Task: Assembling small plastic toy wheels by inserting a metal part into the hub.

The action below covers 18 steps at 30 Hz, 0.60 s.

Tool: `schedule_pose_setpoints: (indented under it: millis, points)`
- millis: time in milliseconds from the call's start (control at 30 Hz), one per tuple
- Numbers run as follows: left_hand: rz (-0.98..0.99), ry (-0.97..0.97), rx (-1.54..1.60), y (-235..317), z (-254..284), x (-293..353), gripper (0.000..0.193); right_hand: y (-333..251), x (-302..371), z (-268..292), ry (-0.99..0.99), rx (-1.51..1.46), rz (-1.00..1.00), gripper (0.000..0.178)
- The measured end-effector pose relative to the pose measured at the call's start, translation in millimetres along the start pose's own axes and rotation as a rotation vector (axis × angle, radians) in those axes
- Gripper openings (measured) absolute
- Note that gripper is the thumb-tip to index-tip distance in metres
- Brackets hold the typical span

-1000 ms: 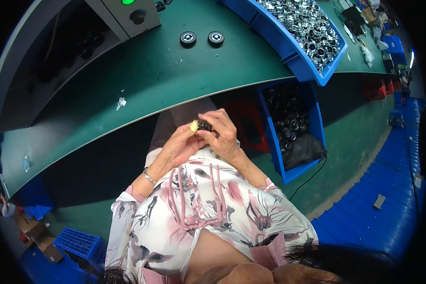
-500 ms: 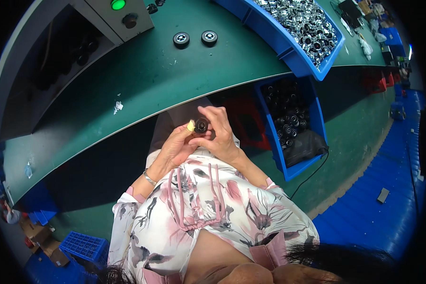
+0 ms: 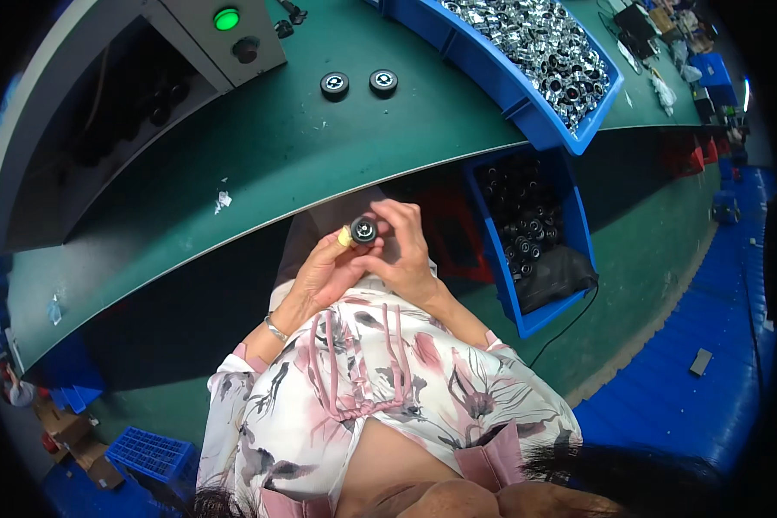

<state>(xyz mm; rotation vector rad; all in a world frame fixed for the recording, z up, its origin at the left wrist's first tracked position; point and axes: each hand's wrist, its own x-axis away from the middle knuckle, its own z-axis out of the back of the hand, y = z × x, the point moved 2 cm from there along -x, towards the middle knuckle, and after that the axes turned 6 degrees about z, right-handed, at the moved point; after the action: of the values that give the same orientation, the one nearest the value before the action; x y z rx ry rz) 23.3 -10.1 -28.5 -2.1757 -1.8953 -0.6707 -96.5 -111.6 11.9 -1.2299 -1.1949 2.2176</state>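
In front of my lap, just off the near edge of the table, I hold a small black toy wheel [image 3: 364, 230] with a silver spoked hub that faces up. My left hand [image 3: 326, 269] grips its left side, the thumb wrapped in a yellow covering and pressed against the rim. Curled about the other side is my right hand [image 3: 408, 263], its fingertips at the far edge of the wheel and its thumb near the lower edge. Two similar wheels, a left one [image 3: 335, 85] and a right one [image 3: 383, 82], lie on the green table [image 3: 276, 147].
A blue bin [image 3: 483, 73] of shiny silver parts sits on the table. Below the table edge, a second blue bin [image 3: 589, 250] holds black wheels and a dark bag. At the left stands a grey machine [image 3: 203, 43] with a lit green button. Paper scraps [image 3: 224, 200] dot the table.
The wheel in my hands has turned, and its silver hub now shows where the face looked darker before. My right fingers have shifted slightly around it. The whole view has moved a little.
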Motion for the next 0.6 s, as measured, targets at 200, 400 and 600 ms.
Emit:
schedule_pose_setpoints:
  millis: [200, 400, 600]
  points:
    - [-0.098, -0.157, -0.049, 0, -8, 0, 0.054, 0, 6, 6, -0.031, 0.167, 0.139, 0.044]
    - [-0.205, -0.066, -0.217, 0, -15, 5, 0.05, -3, -1, 9, -0.061, 0.283, 0.355, 0.034]
    - [-0.259, -0.011, -0.438, 4, -7, 10, 0.045, -9, -27, 18, -0.296, 0.26, 0.383, 0.03]
